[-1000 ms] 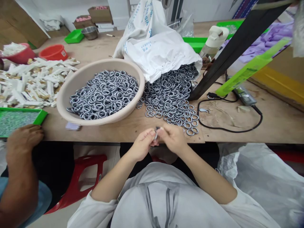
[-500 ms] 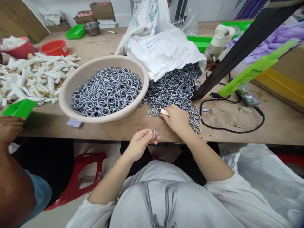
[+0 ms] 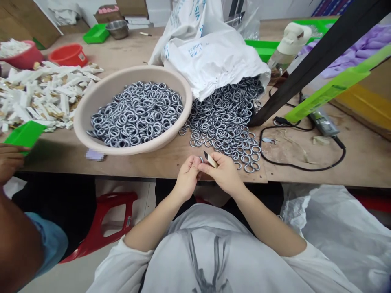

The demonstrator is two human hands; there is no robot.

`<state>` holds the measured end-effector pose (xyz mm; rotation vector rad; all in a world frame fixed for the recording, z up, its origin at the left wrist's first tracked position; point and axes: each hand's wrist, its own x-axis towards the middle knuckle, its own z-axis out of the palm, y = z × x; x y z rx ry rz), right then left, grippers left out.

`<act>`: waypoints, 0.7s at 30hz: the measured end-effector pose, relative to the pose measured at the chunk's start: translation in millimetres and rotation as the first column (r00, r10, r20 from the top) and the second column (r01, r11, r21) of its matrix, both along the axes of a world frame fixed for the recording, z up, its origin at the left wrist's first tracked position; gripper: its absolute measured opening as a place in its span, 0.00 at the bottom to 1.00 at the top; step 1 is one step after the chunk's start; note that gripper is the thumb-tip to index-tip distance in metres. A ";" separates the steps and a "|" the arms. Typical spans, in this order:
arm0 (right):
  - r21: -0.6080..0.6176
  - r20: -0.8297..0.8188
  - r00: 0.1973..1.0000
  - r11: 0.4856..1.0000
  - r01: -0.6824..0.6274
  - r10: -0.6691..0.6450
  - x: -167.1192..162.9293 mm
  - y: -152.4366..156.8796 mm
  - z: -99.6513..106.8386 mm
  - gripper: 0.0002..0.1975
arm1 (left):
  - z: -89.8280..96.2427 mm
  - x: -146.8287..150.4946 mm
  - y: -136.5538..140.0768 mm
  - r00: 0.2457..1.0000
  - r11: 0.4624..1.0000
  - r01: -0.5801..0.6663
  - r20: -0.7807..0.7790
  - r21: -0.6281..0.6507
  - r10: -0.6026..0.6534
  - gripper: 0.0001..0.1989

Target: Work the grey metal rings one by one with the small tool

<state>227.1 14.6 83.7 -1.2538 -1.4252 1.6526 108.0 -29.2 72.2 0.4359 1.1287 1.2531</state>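
My left hand (image 3: 186, 179) pinches a grey ring (image 3: 200, 159) between thumb and fingers, just over the table's front edge. Against it, my right hand (image 3: 226, 174) is closed round a small knife (image 3: 211, 160) with a cream handle and a short dark blade pointing up and left. The right thumb reaches the left fingertips at the ring. Beyond my hands, a heap of grey rings (image 3: 224, 118) spills from a white woven sack (image 3: 220, 57). To its left stands a large beige basin (image 3: 82, 134) filled with similar rings.
A black post (image 3: 284, 77) slants across the right, beside a black cable (image 3: 305, 167) and a lime-green strip (image 3: 332, 89). White pieces (image 3: 45, 97) lie piled at left. A co-worker's hand (image 3: 10, 160) is by a green scoop-like tray (image 3: 26, 136). A red stool (image 3: 94, 228) stands below.
My right hand has come back from the ring heap toward me with the knife, meeting my left hand. The left hand has risen slightly, still holding the ring. The view has shifted a little.
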 end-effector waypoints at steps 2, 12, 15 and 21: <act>0.061 -0.039 0.999 0.998 0.021 -0.019 0.5 -0.2 -0.8 0.22 | 1.4 0.7 -1.1 0.999 0.999 0.047 -0.010 0.016 -0.047 0.24; 0.515 0.367 0.928 0.819 -0.253 0.056 23.1 -6.4 8.8 0.26 | 18.0 -0.8 -6.0 0.991 0.996 0.084 0.108 -0.026 -0.080 0.26; 0.530 0.402 0.913 0.796 -0.292 0.067 22.5 -9.4 11.9 0.27 | 16.8 -0.5 -8.1 0.990 0.995 0.096 0.101 -0.011 -0.095 0.26; 0.428 0.374 0.911 0.839 -0.335 0.173 22.7 -11.0 17.1 0.28 | 10.4 -6.7 -9.1 0.984 0.986 0.160 0.065 0.055 -0.164 0.25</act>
